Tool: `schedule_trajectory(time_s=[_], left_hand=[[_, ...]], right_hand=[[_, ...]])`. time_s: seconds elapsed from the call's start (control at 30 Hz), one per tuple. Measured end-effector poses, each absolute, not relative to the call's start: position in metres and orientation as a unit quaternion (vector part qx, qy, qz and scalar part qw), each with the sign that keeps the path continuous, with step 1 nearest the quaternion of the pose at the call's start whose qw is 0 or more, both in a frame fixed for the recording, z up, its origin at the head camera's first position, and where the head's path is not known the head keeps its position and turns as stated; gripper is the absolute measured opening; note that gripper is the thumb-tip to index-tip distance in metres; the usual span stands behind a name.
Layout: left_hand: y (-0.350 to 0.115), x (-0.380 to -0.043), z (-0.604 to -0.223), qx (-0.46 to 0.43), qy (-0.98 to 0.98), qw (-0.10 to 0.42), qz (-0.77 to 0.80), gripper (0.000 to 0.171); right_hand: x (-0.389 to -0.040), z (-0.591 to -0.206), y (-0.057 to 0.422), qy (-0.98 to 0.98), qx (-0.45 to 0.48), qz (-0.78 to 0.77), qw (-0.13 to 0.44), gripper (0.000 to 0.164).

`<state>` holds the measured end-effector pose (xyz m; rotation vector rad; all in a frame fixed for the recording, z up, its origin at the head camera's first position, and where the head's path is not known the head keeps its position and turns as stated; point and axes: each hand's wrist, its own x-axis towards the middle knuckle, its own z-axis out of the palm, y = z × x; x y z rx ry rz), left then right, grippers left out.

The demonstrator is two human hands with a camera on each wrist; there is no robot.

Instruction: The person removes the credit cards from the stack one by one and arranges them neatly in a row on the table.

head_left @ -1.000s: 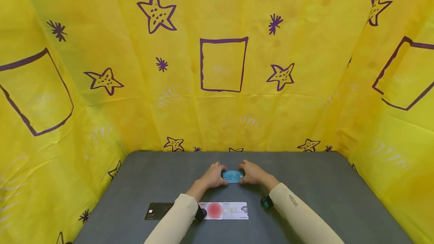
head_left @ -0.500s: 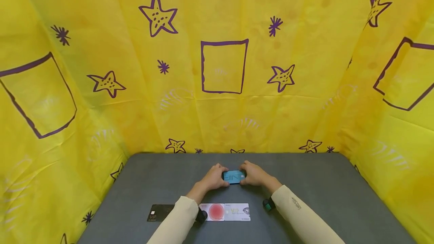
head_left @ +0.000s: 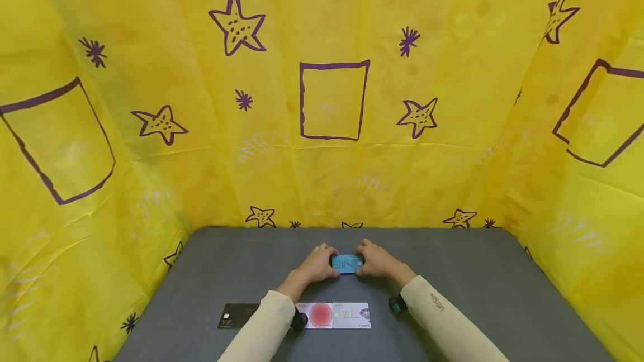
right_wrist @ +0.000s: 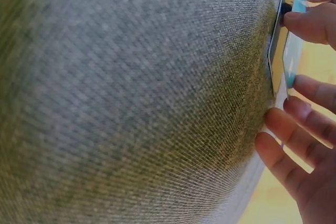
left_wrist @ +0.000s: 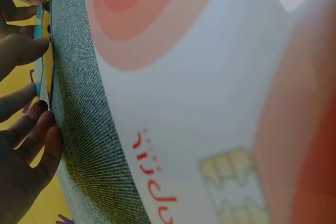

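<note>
A light blue card [head_left: 347, 263] with upside-down VIP lettering is held level near the far middle of the table. My left hand [head_left: 318, 262] pinches its left end between thumb and fingers. Its right end is pinched by my right hand [head_left: 373, 258]. In the right wrist view, the blue card [right_wrist: 292, 61] appears edge-on just above a thin, dark-edged flat piece [right_wrist: 273, 59] near the tabletop. The left wrist view also shows the blue card [left_wrist: 38, 27] edge-on, with fingers of both hands around it.
A row of cards lies nearer on the grey table [head_left: 468, 278]: a black VIP card [head_left: 233, 316], a white card with a red circle [head_left: 320, 315] and a white VIP card [head_left: 352, 315]. My left sleeve covers part of the row. Yellow patterned cloth [head_left: 327, 183] surrounds the table.
</note>
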<state>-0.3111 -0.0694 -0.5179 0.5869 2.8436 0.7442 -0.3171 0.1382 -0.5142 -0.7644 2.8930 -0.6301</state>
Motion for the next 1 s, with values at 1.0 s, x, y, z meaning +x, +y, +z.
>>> schedule_trajectory(time_s=[1.0], left_hand=[[-0.074, -0.289, -0.498, 0.191, 0.941, 0.023, 0.279, 0.050]], right_hand=[[-0.293, -0.496, 0.149, 0.934, -0.271, -0.231, -0.016, 0.050]])
